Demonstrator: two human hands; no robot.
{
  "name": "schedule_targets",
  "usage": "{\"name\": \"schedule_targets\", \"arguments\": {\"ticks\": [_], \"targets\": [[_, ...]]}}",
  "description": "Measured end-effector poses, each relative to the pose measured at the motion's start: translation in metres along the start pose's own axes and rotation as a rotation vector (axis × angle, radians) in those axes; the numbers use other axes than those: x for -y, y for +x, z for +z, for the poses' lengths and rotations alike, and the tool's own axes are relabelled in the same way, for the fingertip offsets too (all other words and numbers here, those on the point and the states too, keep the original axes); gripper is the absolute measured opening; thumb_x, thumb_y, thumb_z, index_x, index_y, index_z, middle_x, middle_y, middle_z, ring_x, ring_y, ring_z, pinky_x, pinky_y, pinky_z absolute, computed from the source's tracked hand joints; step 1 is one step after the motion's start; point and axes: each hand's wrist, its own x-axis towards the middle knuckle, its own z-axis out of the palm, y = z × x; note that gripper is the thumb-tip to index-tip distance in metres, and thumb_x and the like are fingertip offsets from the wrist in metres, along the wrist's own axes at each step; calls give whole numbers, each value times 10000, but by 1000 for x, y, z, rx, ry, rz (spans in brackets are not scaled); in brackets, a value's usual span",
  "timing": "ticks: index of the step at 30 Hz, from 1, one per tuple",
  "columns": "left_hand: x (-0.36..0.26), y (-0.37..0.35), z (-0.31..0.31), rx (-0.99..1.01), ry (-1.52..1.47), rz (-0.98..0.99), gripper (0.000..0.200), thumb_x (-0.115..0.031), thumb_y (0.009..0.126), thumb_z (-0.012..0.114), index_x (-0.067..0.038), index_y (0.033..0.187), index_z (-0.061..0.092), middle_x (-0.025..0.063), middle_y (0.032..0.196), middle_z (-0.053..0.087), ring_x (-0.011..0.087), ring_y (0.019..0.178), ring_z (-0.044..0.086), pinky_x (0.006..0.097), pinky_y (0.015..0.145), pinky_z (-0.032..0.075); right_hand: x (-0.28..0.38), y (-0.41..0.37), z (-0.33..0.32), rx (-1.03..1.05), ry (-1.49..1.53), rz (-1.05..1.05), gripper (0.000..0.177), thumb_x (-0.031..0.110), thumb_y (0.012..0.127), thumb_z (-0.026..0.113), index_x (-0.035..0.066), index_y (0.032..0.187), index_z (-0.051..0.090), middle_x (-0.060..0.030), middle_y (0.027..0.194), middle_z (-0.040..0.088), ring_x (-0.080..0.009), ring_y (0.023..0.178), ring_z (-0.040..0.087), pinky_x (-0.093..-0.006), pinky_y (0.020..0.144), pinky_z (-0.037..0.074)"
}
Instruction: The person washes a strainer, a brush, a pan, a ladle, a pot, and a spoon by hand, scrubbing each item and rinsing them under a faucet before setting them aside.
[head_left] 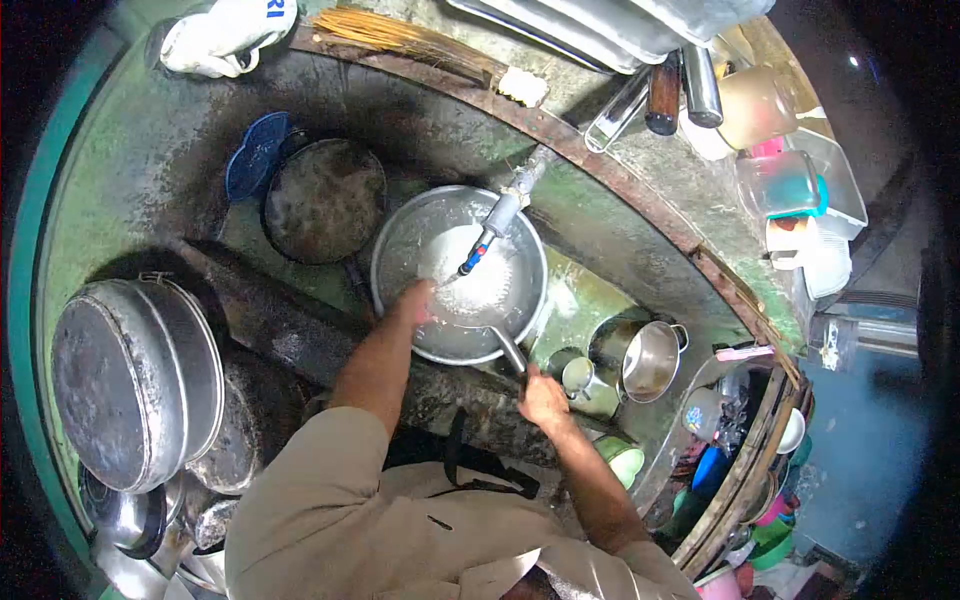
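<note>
A large metal basin (393, 250) stands under a grey pipe with a red and blue tap (474, 258), with white, foamy-looking contents inside. Over the basin's left part is my left hand (415, 300), below the tap, its fingers blurred and partly hidden. My right hand (545, 400) is closed around the dark handle (509, 350) of a utensil that reaches over the basin's lower rim. What the utensil's head looks like cannot be made out.
A blackened pan (326, 200) and a blue basket (256, 155) lie left of the basin. Big pots (130, 380) are stacked at the left. A steel pot (650, 362) and a small cup (577, 375) stand right. Plastic containers (780, 185) sit on the upper ledge.
</note>
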Motion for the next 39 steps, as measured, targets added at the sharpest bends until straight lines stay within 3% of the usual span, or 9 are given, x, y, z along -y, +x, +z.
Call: {"name": "schedule_targets", "arguments": {"ticks": [1, 3, 5, 10, 13, 20, 23, 35, 39], "targets": [[24, 10, -15, 9, 799, 406, 533, -277, 752, 748, -71, 1198, 541, 205, 1165, 558, 329, 1004, 588, 444, 875, 502, 5, -3, -7, -39, -42, -1, 377, 140, 773, 615, 3, 1084, 452, -283, 861, 635, -451, 846, 626, -520, 778, 500], [-51, -33, -19, 51, 745, 354, 456, -252, 781, 720, -62, 1163, 560, 206, 1141, 564, 321, 994, 592, 494, 848, 514, -8, -3, 2, -103, 45, -30, 357, 144, 782, 607, 21, 1079, 452, -270, 852, 637, -444, 838, 627, -523, 768, 497], [-40, -13, 10, 30, -939, 97, 329, -164, 841, 646, -44, 1137, 569, 176, 1078, 577, 278, 919, 601, 586, 752, 544, -27, -5, 22, -206, 161, -85, 326, 162, 804, 587, 52, 1079, 450, -246, 827, 632, -442, 808, 624, -531, 732, 488], [-137, -87, 80, -123, -577, 200, 984, 71, 747, 500, -283, 1482, -49, 179, 1414, 249, 331, 942, 536, 412, 542, 583, -81, 3, 86, -253, 289, 45, 258, 157, 765, 628, 15, 947, 513, -239, 866, 613, -428, 851, 603, -493, 714, 484], [-174, -124, 105, -254, -327, 496, 973, 124, 696, 460, -125, 1488, -48, 224, 1506, 129, 339, 1393, 160, 382, 1109, 248, -86, 14, 71, -276, 257, 33, 268, 153, 728, 644, 10, 934, 552, -235, 863, 626, -416, 843, 615, -479, 722, 491], [-174, -154, 120, -370, -548, 604, 993, 177, 652, 430, -82, 1486, -43, 163, 1535, 76, 255, 1415, 119, 329, 1149, 112, -85, 17, -2, -171, -4, 245, 251, 193, 717, 644, 39, 915, 646, -240, 950, 650, -414, 916, 622, -474, 774, 503], [-122, -150, 80, -174, -1176, 225, 1016, 175, 773, 355, -466, 1420, -96, 138, 1454, 258, 398, 1235, 427, 680, 777, 495, -76, 29, -29, -178, -214, 8, 307, 232, 729, 658, 56, 980, 640, -229, 939, 658, -393, 915, 632, -470, 806, 512], [-132, -251, -53, -801, -1045, 483, 715, 114, 723, 465, -75, 1388, 283, 178, 1308, 441, 352, 1124, 536, 547, 828, 540, 168, 127, -71, -747, -109, -888, 461, 273, 723, 690, 41, 1085, 526, -141, 754, 597, -335, 626, 607, -422, 578, 517], [-121, -300, -81, -878, -1029, 642, 726, 122, 718, 459, -72, 1394, 277, 166, 1324, 425, 330, 1161, 511, 520, 837, 523, 146, 131, -75, -367, -54, -496, 295, 222, 706, 685, 57, 912, 553, -150, 810, 622, -321, 758, 654, -481, 624, 526]]}}
